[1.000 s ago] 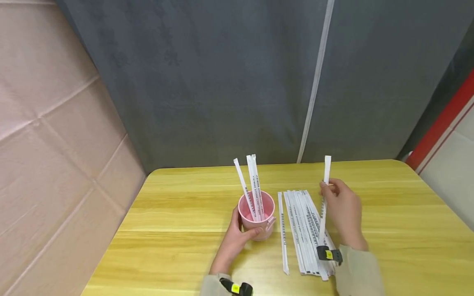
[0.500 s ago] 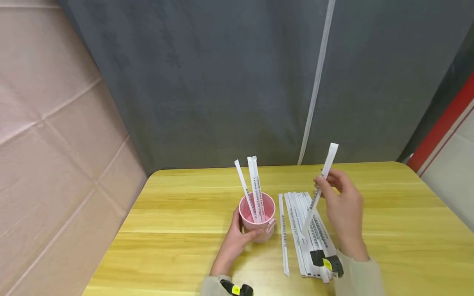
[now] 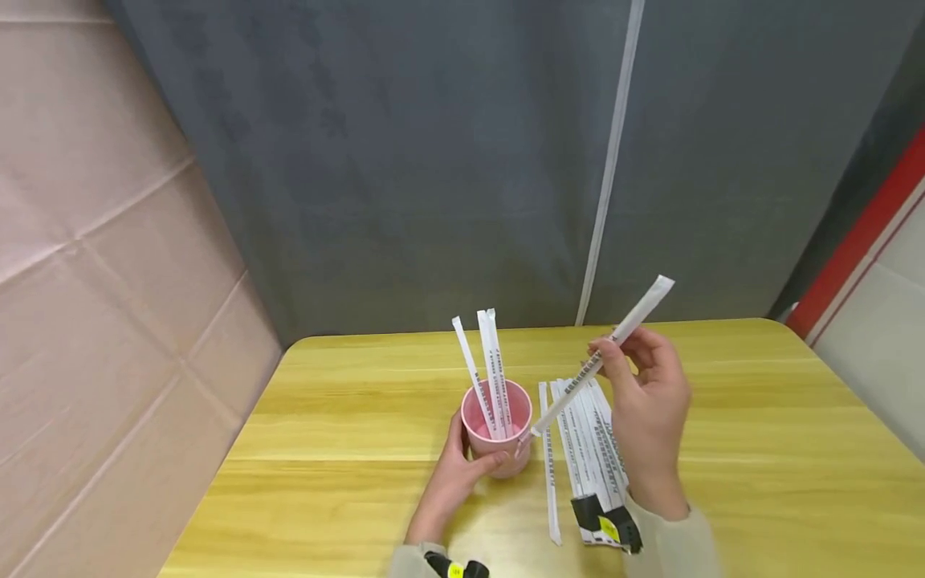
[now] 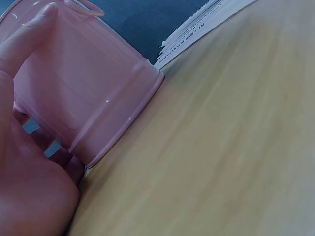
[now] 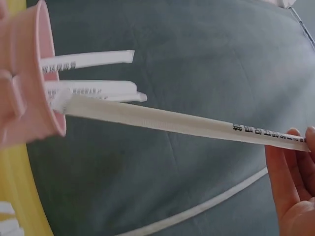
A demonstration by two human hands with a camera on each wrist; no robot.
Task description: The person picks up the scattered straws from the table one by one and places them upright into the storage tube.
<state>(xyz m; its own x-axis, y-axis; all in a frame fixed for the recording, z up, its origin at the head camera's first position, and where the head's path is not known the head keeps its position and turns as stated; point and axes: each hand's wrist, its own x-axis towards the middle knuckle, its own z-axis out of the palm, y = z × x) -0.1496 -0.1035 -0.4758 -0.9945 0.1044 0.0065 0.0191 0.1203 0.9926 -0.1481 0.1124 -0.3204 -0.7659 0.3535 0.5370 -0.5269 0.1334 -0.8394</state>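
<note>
My left hand (image 3: 451, 482) grips a pink cup (image 4: 93, 83) round its side, thumb in front, with the cup's base on the table. Several paper-wrapped straws (image 3: 468, 353) stand in the cup, leaning against its rim. Between thumb and fingertips, my right hand (image 3: 646, 401) pinches another paper-wrapped straw (image 3: 578, 381). That straw slants down to the left, its lower end close to the cup's right rim; whether it touches cannot be told. Under and beside the right hand lies a pile of wrapped straws (image 3: 588, 449), partly hidden by the wrist.
A single wrapped straw (image 3: 549, 474) lies between the cup and the pile. The wooden table (image 3: 325, 482) ends at a dark grey curtain (image 3: 433, 201) behind. A pale pink wall covering (image 3: 108, 321) hangs at the left.
My right hand has moved left, carrying its straw from over the pile toward the cup and tilting it from nearly upright to slanted. The left hand stays on the cup.
</note>
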